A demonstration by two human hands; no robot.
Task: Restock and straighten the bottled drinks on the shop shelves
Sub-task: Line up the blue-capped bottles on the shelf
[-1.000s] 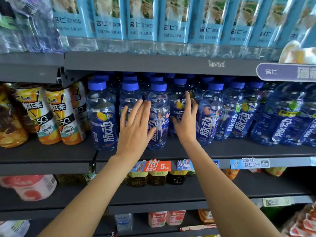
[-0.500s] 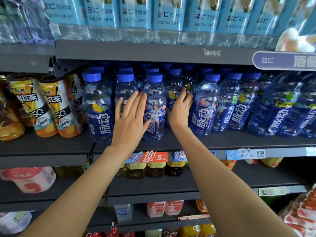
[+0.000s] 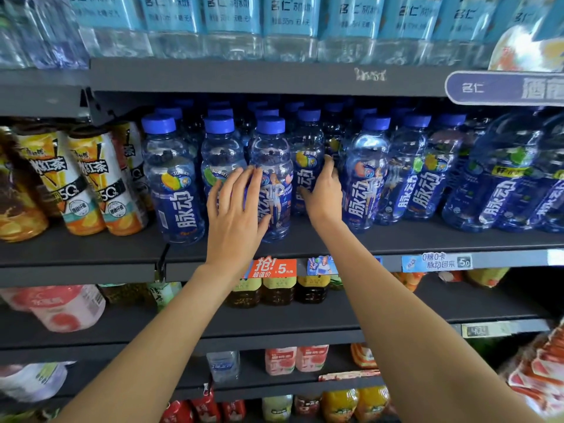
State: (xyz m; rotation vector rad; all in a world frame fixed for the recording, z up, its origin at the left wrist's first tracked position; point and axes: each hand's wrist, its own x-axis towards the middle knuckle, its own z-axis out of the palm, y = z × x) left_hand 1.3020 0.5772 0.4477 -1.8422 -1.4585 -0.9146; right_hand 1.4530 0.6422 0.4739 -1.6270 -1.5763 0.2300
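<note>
Blue-capped bottle stands upright on the shelf, cap up, between both hands. Left hand, fingers straight and spread, lies flat against its label. Right hand, fingers loosely extended, touches the bottle behind.

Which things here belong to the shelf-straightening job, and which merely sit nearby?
Job:
left hand
right hand
blue-capped bottle between the hands
neighbouring blue-capped bottles

Nearby:
iced tea bottles
pale blue water bottles above
red price tag
pink cartons below
</note>
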